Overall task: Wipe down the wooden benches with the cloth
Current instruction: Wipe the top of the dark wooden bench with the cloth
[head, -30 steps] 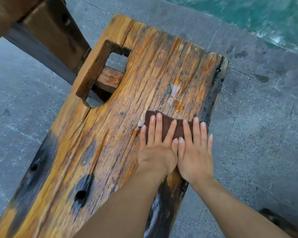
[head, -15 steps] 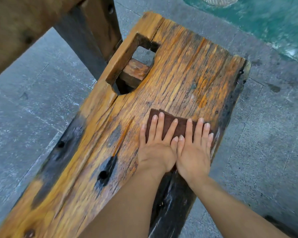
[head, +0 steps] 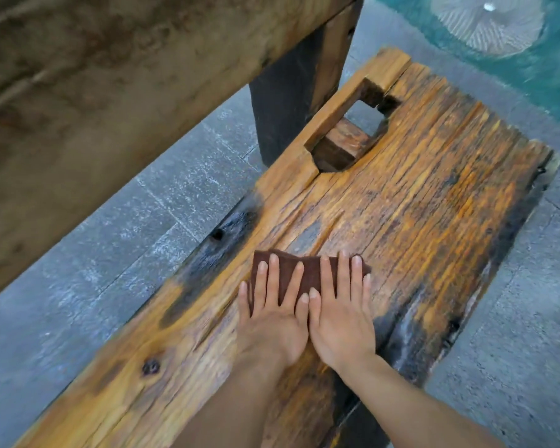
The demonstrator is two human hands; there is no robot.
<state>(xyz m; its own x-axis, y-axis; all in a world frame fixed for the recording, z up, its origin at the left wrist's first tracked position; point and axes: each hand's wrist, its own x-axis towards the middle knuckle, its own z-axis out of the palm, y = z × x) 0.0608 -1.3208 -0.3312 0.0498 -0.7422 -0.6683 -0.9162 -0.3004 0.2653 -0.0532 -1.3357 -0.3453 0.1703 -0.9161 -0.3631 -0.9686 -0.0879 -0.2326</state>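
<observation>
On the bench top: both hands lie flat, side by side, on one dark brown cloth (head: 307,270) near the middle of the plank's width.
Left hand (head: 272,321): palm down, fingers spread and straight, pressing the left half of the cloth; gripping nothing.
Right hand (head: 340,324): palm down, fingers spread and straight, on the right half; its thumb touches the left thumb.
Cloth position: mostly under the fingers, its far edge showing just past the fingertips; it lies ahead of the palms, toward the bench's far end.
Cloth long axis: across the plank, at a right angle to the grain.
Bench (head: 434,195): weathered orange-brown wood with dark stains, its length running away from the person up and to the right; a squarish notch (head: 349,134) is cut near the far left edge.
Key relation: most unwiped-looking wood lies ahead of the fingertips, so a push along the grain seems the likely stroke; both hands are equally near.
Counts: two hands, one cloth, one bench under them, plus a second heavy timber (head: 110,108) at upper left, whether bench or table I cannot tell.
Surroundings: grey stone paving (head: 78,302); turquoise water (head: 530,59) at top right.
</observation>
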